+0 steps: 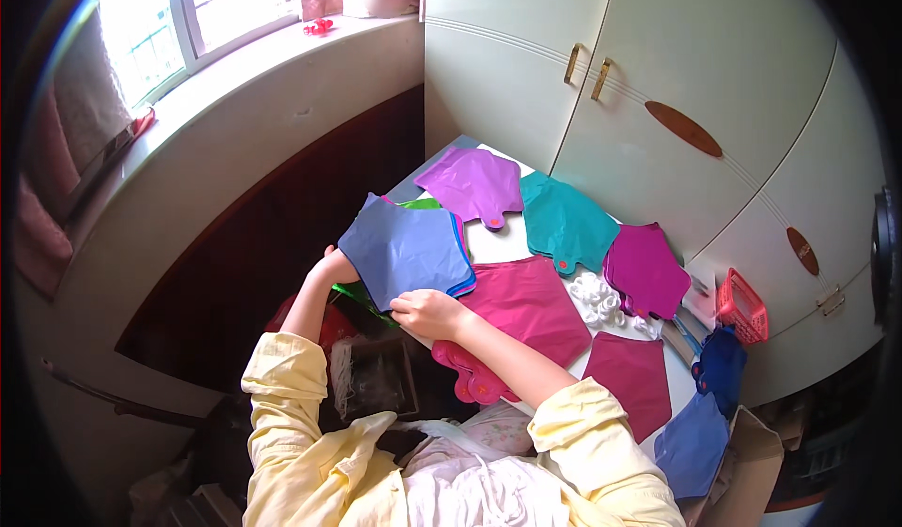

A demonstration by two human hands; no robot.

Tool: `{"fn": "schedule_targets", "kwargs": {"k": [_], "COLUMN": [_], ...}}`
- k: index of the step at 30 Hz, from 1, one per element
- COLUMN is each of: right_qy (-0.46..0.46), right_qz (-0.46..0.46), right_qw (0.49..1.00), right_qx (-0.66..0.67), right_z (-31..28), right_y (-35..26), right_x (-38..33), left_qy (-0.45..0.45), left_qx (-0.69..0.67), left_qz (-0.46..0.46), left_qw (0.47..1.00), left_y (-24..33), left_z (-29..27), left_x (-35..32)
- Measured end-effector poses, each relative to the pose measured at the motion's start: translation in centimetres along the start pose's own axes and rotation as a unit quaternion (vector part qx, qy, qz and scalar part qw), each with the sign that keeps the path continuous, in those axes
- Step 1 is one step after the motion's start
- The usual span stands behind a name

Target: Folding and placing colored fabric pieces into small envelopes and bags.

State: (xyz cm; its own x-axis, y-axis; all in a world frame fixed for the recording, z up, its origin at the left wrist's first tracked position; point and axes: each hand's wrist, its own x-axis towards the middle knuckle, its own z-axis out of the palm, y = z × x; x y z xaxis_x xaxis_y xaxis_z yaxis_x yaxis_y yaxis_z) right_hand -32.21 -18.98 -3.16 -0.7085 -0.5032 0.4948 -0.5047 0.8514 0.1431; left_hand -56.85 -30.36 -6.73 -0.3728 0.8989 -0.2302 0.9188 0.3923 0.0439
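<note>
A stack of thin, fabric-like sheets point(404, 250) is held up over the left end of the table, blue-grey on top with blue and pink edges showing beneath. My left hand point(336, 266) grips its left side, the fingers mostly hidden behind it. At the lower edge, my right hand point(427, 313) pinches the stack between thumb and fingers. Green sheets point(421, 204) peek out behind it. Just right of my hands lies a large crimson sheet point(531, 306), with pink rounded tabs point(474, 377) hanging at the table's near edge below my right forearm.
Lilac point(474, 179), teal point(568, 217) and magenta point(646, 271) sheets line the far side of the white table point(490, 243). White coiled strips point(598, 300) lie near another crimson sheet point(629, 377). At right are a red basket point(742, 306) and a cardboard box point(759, 457). Wardrobe doors point(695, 85) stand behind.
</note>
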Motion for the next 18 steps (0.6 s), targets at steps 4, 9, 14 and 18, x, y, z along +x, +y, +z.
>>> {"fn": "schedule_targets", "kwargs": {"k": [4, 9, 14, 18], "right_qy": [-0.009, -0.025, 0.016, 0.045], "right_qz": [0.039, 0.088, 0.25, 0.313], "right_qw": [0.997, 0.992, 0.94, 0.91], "right_qx": [0.068, 0.089, 0.23, 0.27], "right_z": [-1.3, -0.1, 0.4, 0.6], "right_y": [-0.9, -0.4, 0.0, 0.4], "right_x": [1.3, 0.8, 1.0, 0.9], "left_qy": [-0.03, -0.013, 0.196, 0.32], "left_qx": [-0.015, -0.055, -0.085, -0.093], "left_qz": [-0.035, -0.058, -0.082, -0.135], "left_qw": [0.999, 0.997, 0.973, 0.933], "left_y": [0.7, 2.5, 3.0, 5.9], "left_z": [-1.7, -3.9, -5.9, -6.3], "left_x": [-2.0, -3.5, -7.2, -11.6]}}
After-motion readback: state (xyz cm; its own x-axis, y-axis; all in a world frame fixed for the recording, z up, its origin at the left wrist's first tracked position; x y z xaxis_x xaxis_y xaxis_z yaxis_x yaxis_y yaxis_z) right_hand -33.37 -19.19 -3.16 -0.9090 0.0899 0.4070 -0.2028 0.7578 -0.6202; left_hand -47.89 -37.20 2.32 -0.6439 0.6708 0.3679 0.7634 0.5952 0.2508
